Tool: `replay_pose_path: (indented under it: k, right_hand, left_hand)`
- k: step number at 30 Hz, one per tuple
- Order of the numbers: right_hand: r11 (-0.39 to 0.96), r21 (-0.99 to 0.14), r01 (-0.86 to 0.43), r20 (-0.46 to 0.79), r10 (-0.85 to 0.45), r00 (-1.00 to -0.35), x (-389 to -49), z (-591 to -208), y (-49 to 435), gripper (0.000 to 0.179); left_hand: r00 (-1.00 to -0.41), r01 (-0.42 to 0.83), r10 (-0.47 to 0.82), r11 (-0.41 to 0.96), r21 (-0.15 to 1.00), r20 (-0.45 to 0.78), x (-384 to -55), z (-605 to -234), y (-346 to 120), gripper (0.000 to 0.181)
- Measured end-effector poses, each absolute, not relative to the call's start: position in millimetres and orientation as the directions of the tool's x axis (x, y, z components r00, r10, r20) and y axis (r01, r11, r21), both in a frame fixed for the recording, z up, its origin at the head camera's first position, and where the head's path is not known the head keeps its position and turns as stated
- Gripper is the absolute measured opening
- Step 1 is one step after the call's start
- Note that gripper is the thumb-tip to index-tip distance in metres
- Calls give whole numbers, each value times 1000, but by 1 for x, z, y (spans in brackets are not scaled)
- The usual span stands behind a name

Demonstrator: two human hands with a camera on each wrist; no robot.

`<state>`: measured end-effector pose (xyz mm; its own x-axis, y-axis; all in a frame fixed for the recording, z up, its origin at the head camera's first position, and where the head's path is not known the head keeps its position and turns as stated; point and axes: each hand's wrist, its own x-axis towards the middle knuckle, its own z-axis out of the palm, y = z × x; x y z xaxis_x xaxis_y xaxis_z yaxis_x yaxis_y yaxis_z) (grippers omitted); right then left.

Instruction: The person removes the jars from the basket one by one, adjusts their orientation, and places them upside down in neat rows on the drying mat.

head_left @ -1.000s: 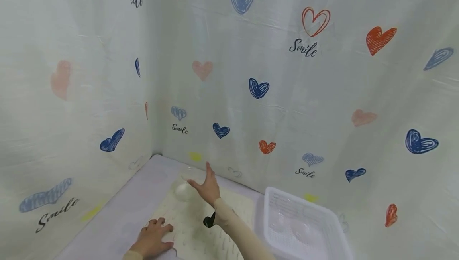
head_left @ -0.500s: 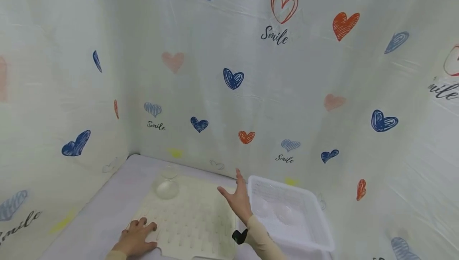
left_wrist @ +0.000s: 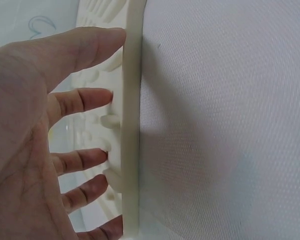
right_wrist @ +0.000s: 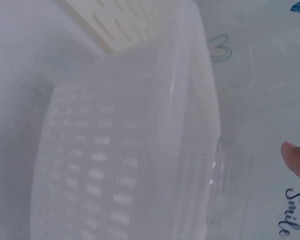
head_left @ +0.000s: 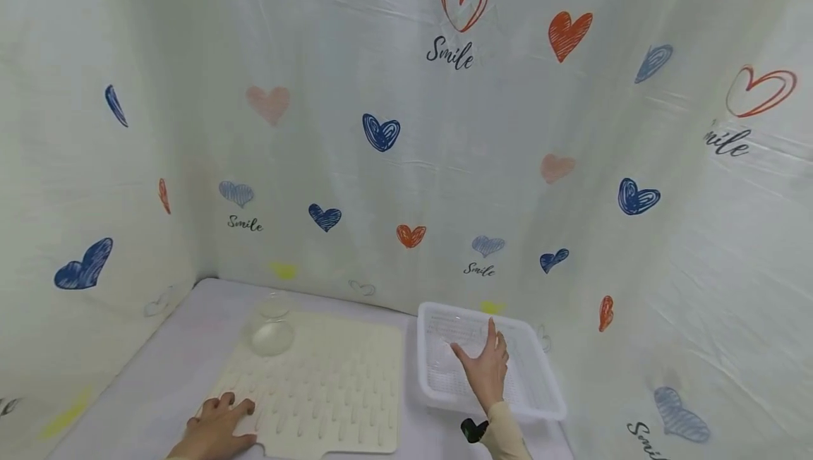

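My left hand rests its fingertips on the front left corner of a cream ridged draining board. In the left wrist view its fingers are spread over the board's raised ribs, with the thumb by the edge. My right hand hangs over a white plastic basket, thumb and fingers apart, nothing held. Clear see-through ware lies inside that basket, partly hidden by the hand. At the board's back left stands a clear round bowl, with another clear round piece behind it.
A white-covered table carries the board and basket, which stand side by side with a narrow strip between them. A curtain printed with hearts and "Smile" closes off the back and sides, right at the table's rear edge.
My right hand has moved right, from beside the clear bowl, across the board, to over the basket. The left hand stays at the board's corner. The head view has turned right.
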<state>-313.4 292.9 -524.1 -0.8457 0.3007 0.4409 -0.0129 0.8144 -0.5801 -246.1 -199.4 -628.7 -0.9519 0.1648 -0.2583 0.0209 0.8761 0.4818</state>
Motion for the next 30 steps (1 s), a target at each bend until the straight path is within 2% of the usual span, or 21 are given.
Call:
replay_pose_path:
  k: [5, 11, 14, 21, 27, 30]
  right_hand:
    - [814, -574, 93, 375, 363, -853, -317, -532, 325, 105]
    - [774, -601, 197, 224, 400, -889, -330, -532, 360, 108]
    - [759, -620, 199, 164, 373, -913, -337, -529, 371, 111]
    - [749, -640, 170, 124, 319, -940, -353, -528, 378, 115]
    - [745, -655, 127, 151, 294, -944, -356, -535, 376, 119]
    - [736, -666, 124, 160, 303, -940, -358, -536, 373, 116]
  left_hand:
    - [-941, 12, 172, 877, 480, -291, -248, -631, -201, 55]
    - [-937, 3, 167, 882, 470, -306, -250, -631, -200, 59]
    - [-939, 0, 158, 887, 462, -305, -251, -631, -199, 61]
    - [-941, -10, 148, 888, 460, -305, -249, -626, -200, 62]
    - [-936, 5, 182, 863, 505, -302, -248, -626, -202, 57]
    - [-936, 9, 190, 854, 520, -298, -248, -628, -203, 58]
